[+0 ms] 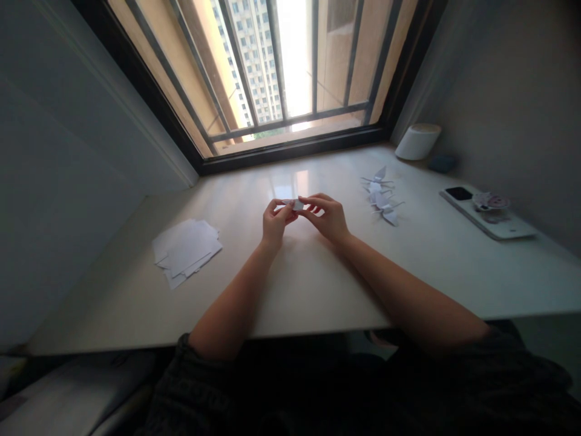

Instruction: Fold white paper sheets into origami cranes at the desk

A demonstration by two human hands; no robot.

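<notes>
White folded paper (297, 204) lies pinched between the left hand (275, 222) and right hand (324, 217), its long axis crosswise.

The held paper (297, 204), the loose sheets (186, 251) and the paper cranes (382, 203) are white; the table (308, 284) is cream colour.

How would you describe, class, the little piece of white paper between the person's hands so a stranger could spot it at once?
From the barred window, drop to the middle of the pale desk, where the left hand and right hand meet. The small white paper sits pinched between them, lifted off the desk, unlike the sheet pile to its left and the paper cranes to its right.
</notes>
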